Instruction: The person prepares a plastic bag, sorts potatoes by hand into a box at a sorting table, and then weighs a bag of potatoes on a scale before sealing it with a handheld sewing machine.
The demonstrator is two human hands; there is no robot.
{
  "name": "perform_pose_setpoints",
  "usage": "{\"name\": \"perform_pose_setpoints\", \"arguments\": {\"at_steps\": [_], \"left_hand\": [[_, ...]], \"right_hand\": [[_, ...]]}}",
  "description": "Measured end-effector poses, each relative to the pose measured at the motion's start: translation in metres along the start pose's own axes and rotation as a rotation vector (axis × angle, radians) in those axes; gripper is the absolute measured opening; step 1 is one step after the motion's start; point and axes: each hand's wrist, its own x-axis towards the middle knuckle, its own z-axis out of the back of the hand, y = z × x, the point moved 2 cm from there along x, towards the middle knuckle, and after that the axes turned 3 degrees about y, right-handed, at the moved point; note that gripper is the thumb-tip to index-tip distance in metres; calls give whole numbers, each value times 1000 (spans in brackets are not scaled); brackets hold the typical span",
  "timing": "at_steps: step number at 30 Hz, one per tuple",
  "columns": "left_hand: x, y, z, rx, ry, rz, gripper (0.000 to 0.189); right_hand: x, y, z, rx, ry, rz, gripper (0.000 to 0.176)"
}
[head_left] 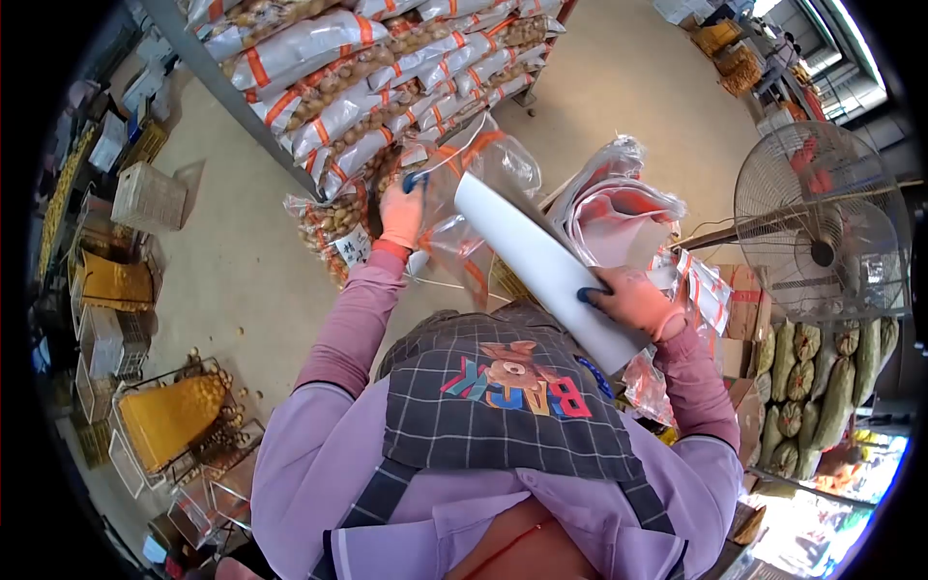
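Note:
My left hand (400, 211), in an orange glove with dark blue fingertips, is closed on the edge of a clear plastic bag (507, 162) with orange bands. The bag hangs open in front of my apron. In my right hand (630, 304), gloved alike, a white sheet (541, 261) is gripped near its lower end, curved like a half roll. Its upper end overlaps the clear bag. Below and left of my left hand stands a filled bag (329, 228) of round brown produce with a white label (354, 246).
Filled striped bags (338, 126) are stacked on a metal-framed rack ahead. A bundle of rolled white sheets (619, 208) sits right of centre, near a large fan (822, 222). Stuffed green sacks (797, 387) are piled at right. A white crate (150, 198) and a yellow mesh sack (174, 420) stand left.

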Motion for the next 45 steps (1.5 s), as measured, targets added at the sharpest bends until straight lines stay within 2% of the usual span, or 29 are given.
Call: {"name": "perform_pose_setpoints", "arguments": {"at_steps": [1, 4, 6, 8, 9, 10, 12, 13, 14, 16, 17, 18, 20, 21, 22, 23, 24, 28, 30, 31, 34, 36, 38, 39, 40, 42, 43, 44, 45], "left_hand": [[-7, 3, -8, 43, 21, -30, 29], [-53, -82, -7, -1, 147, -231, 31], [-67, -81, -16, 15, 204, -257, 33], [-81, -85, -11, 207, 127, -425, 37], [-81, -84, -8, 190, 162, -434, 40], [-83, -84, -7, 180, 143, -428, 40], [-93, -104, 2, 146, 370, -372, 42], [-99, -112, 5, 156, 426, -413, 44], [-104, -119, 6, 139, 432, -491, 45], [-108, -129, 9, 103, 502, -492, 43], [-108, -128, 9, 99, 491, -491, 43], [-108, -125, 11, 36, 487, -509, 42], [-105, -130, 17, -37, 470, -530, 41], [-107, -137, 20, -10, 607, -513, 41], [-111, -141, 22, 21, 752, -496, 41], [-118, -144, 19, -183, 694, -628, 41], [-122, -147, 18, -189, 696, -634, 41], [-145, -170, 28, -292, 847, -653, 37], [-147, -170, 28, -307, 1008, -607, 36], [-141, -171, 31, -298, 1010, -616, 36], [-130, -171, 40, -221, 867, -426, 37], [-132, -169, 32, -297, 824, -511, 36], [-142, -181, 24, -502, 1033, -541, 36], [-150, -191, 25, -485, 962, -658, 35], [-156, -200, 27, -479, 967, -664, 35], [-170, -217, 30, -538, 1137, -486, 35], [-175, -209, 10, -294, 1171, -632, 35], [-184, -224, 15, -583, 1167, -734, 37], [-192, -233, 12, -745, 1355, -648, 38]], "right_hand": [[8, 8, -5, 1, 34, 21, 39], [60, -1, -19, 32, 68, 52, 39], [97, -11, -17, 556, 70, -159, 39], [110, -23, -26, 1465, 26, -224, 38], [108, -10, -17, 1281, -75, -259, 37], [121, -25, -27, 777, -6, -177, 34], [116, 4, -39, 379, 50, 126, 35], [118, 15, -38, 434, 117, 15, 37], [123, 23, -43, 429, 119, 14, 37], [132, 32, -51, 474, -4, 137, 37], [159, -17, -95, 49, 12, 246, 30], [149, 2, -92, 101, -61, 290, 23], [142, 34, -64, 424, -99, 222, 20], [152, 15, -74, 214, -35, 282, 23], [146, 12, -73, -43, 59, 451, 27], [160, -2, -88, -157, 16, 310, 32], [174, -17, -104, -272, -10, 166, 37], [182, -8, -119, -77, -75, 110, 40], [184, -8, -118, 39, -135, 85, 42], [186, -8, -115, 88, -163, 70, 43], [194, -26, -103, 208, -213, -46, 45], [203, -38, -100, 269, -260, -125, 47], [213, -49, -102, 334, -329, -209, 48], [219, -53, -104, 365, -372, -247, 49], [225, -57, -106, 394, -405, -280, 50], [240, -69, -111, 460, -433, -326, 49], [247, -76, -113, 503, -437, -355, 47], [263, -97, -115, 338, -346, -302, 45], [278, -116, -116, 169, -268, -238, 42]]}}
